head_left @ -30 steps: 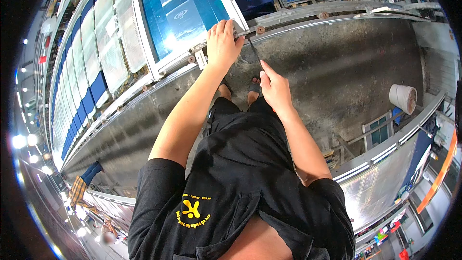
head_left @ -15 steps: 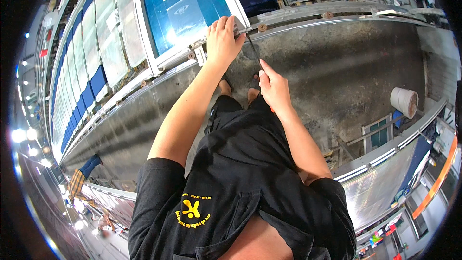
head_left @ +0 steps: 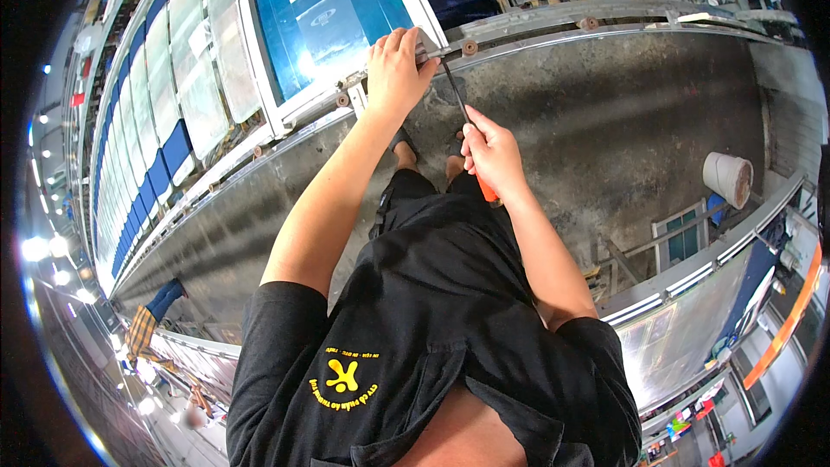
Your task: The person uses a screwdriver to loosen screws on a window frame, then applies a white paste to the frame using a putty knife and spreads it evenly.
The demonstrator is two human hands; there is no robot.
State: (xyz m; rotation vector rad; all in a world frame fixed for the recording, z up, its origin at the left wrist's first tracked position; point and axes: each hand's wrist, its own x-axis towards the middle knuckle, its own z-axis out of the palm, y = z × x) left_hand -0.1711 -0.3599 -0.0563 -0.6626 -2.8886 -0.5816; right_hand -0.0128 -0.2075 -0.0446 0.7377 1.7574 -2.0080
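Observation:
A screen-printing frame (head_left: 264, 60), white-rimmed with a blue translucent sheet, lies across the long table at the upper middle. My left hand (head_left: 399, 72) is at its near right corner, fingers bent over a small grey metal fitting (head_left: 422, 54) that they partly hide. In my right hand (head_left: 493, 152) is a long screwdriver (head_left: 453, 85) with a dark shaft and an orange handle. The shaft slants up and left, its upper end close to the fitting beside my left thumb. Whether the tip touches the fitting, I cannot tell.
A metal rail (head_left: 553, 35) with round knobs runs along the table's near edge. Pale panels (head_left: 186, 43) line the table to the left. On the right, a white bucket-like roll (head_left: 728, 180) stands near a second table (head_left: 683, 342). A person (head_left: 147, 320) in checked clothing is far left.
My right hand has turned slightly, and more of the orange handle now shows below it. The left hand stays at the fitting, with only a slight shift.

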